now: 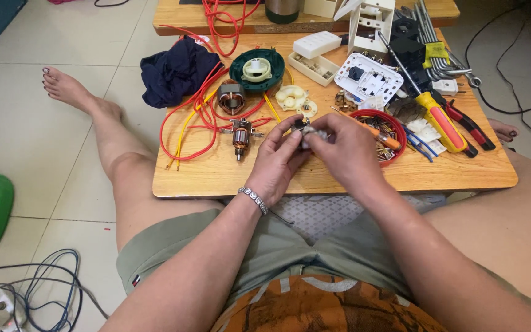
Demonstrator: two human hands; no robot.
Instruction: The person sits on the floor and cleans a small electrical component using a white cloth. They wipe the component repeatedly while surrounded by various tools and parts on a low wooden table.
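**Both hands pinch a small metal part over a crowded surface**

A white switch plate [369, 78] lies at the back beside a white parts box [314, 61]. The left hand [278, 161] and right hand [345, 147] meet, fingers curled tight around a small metal part [307, 132] above the wooden surface [339, 178]. A red bowl [394, 126] sits just right; the near edge is bare.

small part [305, 130] mostly hidden by fingers [290, 138]

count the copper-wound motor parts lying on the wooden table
2: the round copper-wound stator beside the dark green round cover, and the copper-wound rotor on its shaft just below it, left of the left hand. Others may be hidden.
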